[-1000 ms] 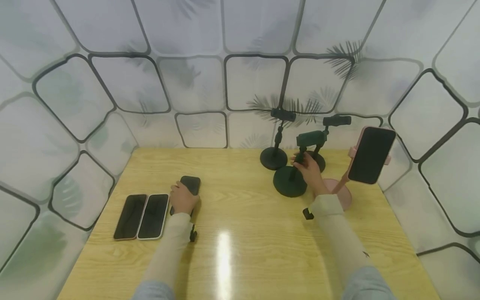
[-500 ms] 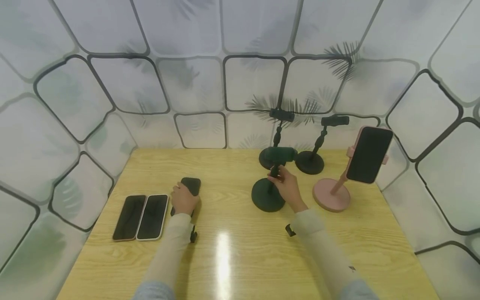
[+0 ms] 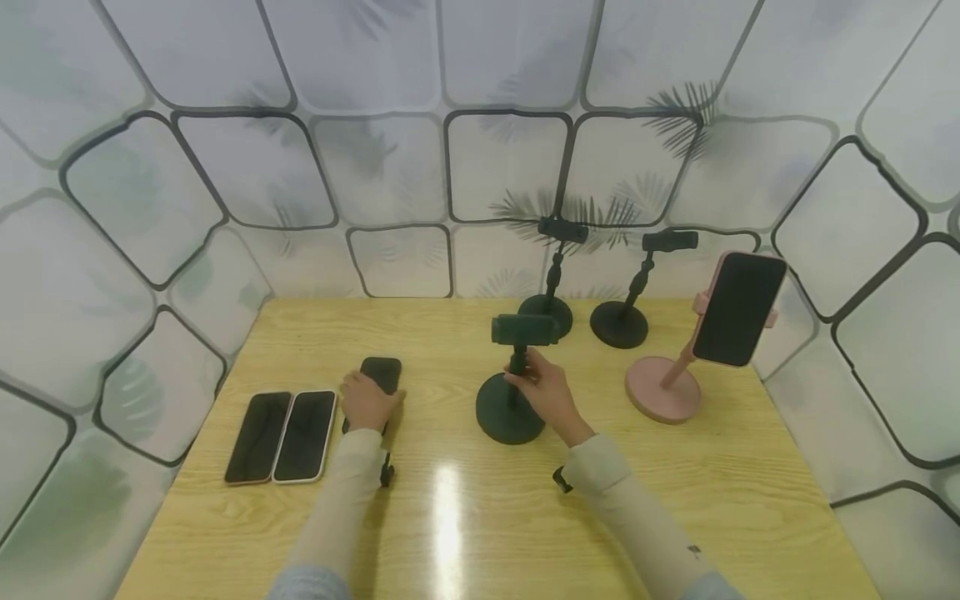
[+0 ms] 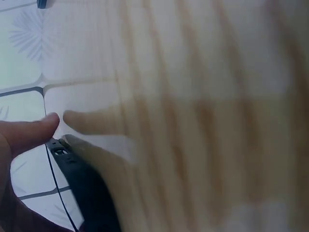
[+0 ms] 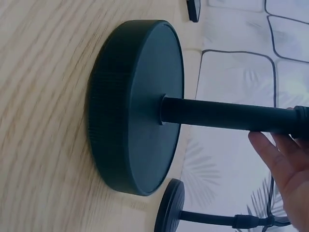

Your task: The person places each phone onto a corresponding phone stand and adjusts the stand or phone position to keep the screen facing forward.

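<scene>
My left hand rests over a dark phone lying on the table. In the left wrist view the thumb sticks out straight, apart from the phone's edge; the other fingers are mostly hidden. My right hand grips the upper stem of a dark green phone stand, thumb and fingers round it. Upright, the stand has a round base and a bare clamp head on top. In the right wrist view the fingers lie at the stem; whether the base touches the table is unclear.
Two phones lie side by side at left, one dark-edged and one white-edged. Two black stands stand at the back. A pink stand at right holds a phone. Patterned walls border the table.
My right hand has carried the green stand leftward and nearer, away from the black and pink stands. The left hand stays at its phone, its thumb now spread slightly farther out.
</scene>
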Motion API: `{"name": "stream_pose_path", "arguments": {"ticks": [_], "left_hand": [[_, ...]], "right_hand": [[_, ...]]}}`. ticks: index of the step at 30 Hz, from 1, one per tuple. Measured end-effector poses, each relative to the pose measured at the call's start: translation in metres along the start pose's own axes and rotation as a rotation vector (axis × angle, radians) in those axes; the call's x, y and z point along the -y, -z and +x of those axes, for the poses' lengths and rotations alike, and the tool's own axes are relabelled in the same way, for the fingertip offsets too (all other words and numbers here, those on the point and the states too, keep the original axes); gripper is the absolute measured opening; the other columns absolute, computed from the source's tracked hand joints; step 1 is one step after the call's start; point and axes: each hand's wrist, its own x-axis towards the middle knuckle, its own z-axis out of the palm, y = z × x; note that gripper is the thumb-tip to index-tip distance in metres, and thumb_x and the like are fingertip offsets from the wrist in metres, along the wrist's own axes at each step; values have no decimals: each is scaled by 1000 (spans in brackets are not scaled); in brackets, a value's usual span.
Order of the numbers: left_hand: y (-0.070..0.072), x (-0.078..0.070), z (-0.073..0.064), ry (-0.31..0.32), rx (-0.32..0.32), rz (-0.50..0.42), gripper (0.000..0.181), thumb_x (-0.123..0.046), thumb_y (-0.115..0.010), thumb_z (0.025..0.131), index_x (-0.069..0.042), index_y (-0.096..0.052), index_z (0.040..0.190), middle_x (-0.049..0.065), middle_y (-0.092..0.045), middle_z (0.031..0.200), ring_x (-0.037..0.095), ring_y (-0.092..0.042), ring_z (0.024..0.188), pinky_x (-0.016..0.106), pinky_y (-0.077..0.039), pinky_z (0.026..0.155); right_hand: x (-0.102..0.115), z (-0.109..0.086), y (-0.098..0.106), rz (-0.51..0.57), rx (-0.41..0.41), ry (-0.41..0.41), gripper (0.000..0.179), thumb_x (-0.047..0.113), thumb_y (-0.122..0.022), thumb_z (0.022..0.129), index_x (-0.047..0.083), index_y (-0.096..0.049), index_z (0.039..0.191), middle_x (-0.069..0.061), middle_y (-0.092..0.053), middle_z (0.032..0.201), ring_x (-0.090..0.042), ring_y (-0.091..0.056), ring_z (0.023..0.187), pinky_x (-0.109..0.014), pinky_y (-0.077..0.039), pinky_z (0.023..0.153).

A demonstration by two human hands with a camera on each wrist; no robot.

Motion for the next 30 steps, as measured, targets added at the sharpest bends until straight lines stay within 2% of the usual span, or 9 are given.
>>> {"name": "stream_pose_path", "arguments": {"ticks": [4, 9, 13, 16, 19, 22, 26, 28, 30], "left_hand": [[5, 1, 0, -13, 30, 139, 86, -59, -60, 80, 20, -53, 112, 32, -58, 112, 41, -50, 107, 46, -39, 93], [14, 6, 5, -10, 33, 76, 74, -54, -69, 75, 15, -60, 101, 28, -61, 102, 40, -52, 99, 47, -40, 87], [17, 11, 7, -24, 15, 61, 72, -55, -71, 71, 12, -62, 95, 27, -63, 99, 40, -55, 94, 46, -43, 82], [17, 10, 5, -21, 21, 1, 73, -55, -69, 72, 13, -61, 98, 27, -62, 100, 41, -54, 95, 48, -42, 83], [21, 2, 0, -24, 18, -154, 76, -53, -66, 76, 16, -56, 107, 30, -58, 103, 42, -53, 96, 50, -44, 83], [33, -16, -13, -68, 2, -359, 78, -50, -63, 79, 16, -49, 118, 29, -52, 107, 40, -54, 95, 49, -49, 80], [66, -50, -48, -174, -58, -639, 73, -44, -66, 81, 10, -46, 126, 21, -48, 112, 33, -53, 93, 44, -52, 76], [84, -69, -69, -255, -134, -730, 71, -40, -69, 80, 7, -46, 127, 19, -49, 113, 31, -53, 92, 42, -51, 74], [99, -85, -88, -340, -220, -782, 70, -35, -72, 78, 5, -45, 128, 18, -48, 113, 28, -53, 91, 38, -51, 72]], "right_hand": [[1, 1, 1, -5, 70, 36, 35, 11, -69, 83, 3, -57, 115, -18, -67, 112, -32, -65, 105, -35, -55, 84], [7, 8, 4, -4, 157, 91, 40, 4, -68, 83, 2, -55, 121, -19, -64, 120, -33, -61, 111, -36, -54, 85], [9, 11, 5, -5, 191, 100, 31, 1, -64, 84, 0, -57, 114, -20, -65, 114, -33, -65, 105, -36, -52, 89], [8, 11, 5, -1, 199, 83, 28, 0, -64, 83, -2, -57, 110, -21, -65, 112, -33, -65, 103, -35, -52, 90], [7, 10, 6, -7, 197, 64, 26, -1, -64, 83, -1, -57, 108, -21, -66, 110, -32, -66, 103, -35, -52, 90], [6, 10, 7, -20, 191, 61, 26, -1, -64, 83, 0, -58, 108, -19, -67, 109, -31, -66, 102, -36, -52, 90], [6, 9, 6, -7, 190, 72, 25, -2, -64, 83, -1, -58, 107, -19, -68, 107, -32, -66, 101, -39, -53, 89], [6, 10, 4, 9, 189, 83, 25, -2, -64, 83, -1, -59, 107, -19, -68, 106, -32, -67, 100, -38, -53, 88], [7, 11, 1, 25, 188, 96, 25, -2, -65, 83, -2, -59, 107, -20, -68, 105, -32, -67, 100, -38, -53, 88]]}}
